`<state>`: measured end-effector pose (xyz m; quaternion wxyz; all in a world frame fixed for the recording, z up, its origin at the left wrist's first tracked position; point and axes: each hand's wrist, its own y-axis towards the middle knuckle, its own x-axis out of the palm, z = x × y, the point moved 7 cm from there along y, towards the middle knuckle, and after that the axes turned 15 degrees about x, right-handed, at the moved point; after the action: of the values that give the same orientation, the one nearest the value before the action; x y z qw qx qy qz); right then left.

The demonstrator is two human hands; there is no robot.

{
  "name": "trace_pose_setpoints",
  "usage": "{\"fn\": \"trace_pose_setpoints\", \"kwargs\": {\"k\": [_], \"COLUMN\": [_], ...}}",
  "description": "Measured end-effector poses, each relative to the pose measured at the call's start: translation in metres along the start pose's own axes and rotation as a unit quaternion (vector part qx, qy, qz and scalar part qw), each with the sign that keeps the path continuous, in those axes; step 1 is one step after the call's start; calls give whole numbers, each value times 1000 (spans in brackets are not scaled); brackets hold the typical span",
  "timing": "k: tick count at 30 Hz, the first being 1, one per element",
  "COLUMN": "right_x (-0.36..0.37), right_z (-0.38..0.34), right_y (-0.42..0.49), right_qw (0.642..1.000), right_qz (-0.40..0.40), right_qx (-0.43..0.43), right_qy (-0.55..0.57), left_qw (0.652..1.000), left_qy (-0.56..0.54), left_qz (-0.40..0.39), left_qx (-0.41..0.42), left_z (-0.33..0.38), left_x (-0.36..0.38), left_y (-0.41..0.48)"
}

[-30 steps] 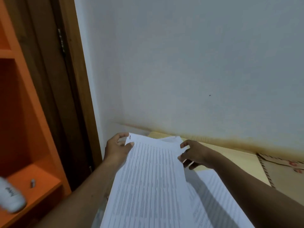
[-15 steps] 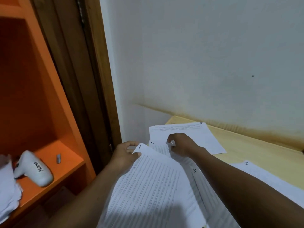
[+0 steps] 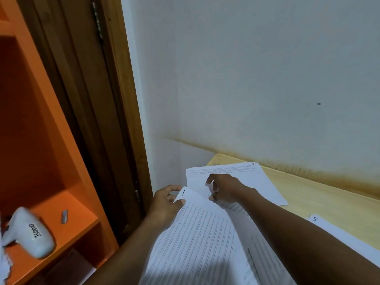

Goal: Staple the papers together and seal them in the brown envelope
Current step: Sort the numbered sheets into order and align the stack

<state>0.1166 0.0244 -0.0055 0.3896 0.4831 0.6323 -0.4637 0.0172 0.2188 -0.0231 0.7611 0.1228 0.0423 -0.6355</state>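
My left hand [image 3: 166,200] pinches the top left corner of a printed sheet marked "1" [image 3: 197,239] and holds it raised off the table's left end. My right hand [image 3: 223,189] pinches the top edge of another printed sheet [image 3: 236,206] that lies partly under the first one. A sheet marked "6" [image 3: 255,179] lies flat on the yellow table [image 3: 329,204] beyond my right hand. A sheet marked "5" [image 3: 337,233] lies to the right, partly covered by my right forearm. No brown envelope or stapler shows in this view.
An orange shelf unit [image 3: 67,223] stands at the left, holding a white handheld device [image 3: 30,235] and a small grey object [image 3: 64,216]. A brown wooden door frame [image 3: 115,120] runs beside it. The pale wall [image 3: 267,79] backs the table.
The view has swung down and left, so the envelope at the right has left the frame. My right hand moved from the first sheet's right edge to the sheet beneath it.
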Motion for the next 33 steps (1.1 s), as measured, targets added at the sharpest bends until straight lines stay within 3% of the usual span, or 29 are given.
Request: {"fn": "trace_pose_setpoints", "kwargs": {"k": [33], "right_x": [-5], "right_z": [-7], "right_y": [-18], "right_qw": [993], "right_qz": [78], "right_qx": [-80], "right_qy": [25], "left_qw": [996], "left_qy": [86], "left_qz": [19], "left_qx": [27], "left_z": [-7], "left_x": [8], "left_y": [-7]}}
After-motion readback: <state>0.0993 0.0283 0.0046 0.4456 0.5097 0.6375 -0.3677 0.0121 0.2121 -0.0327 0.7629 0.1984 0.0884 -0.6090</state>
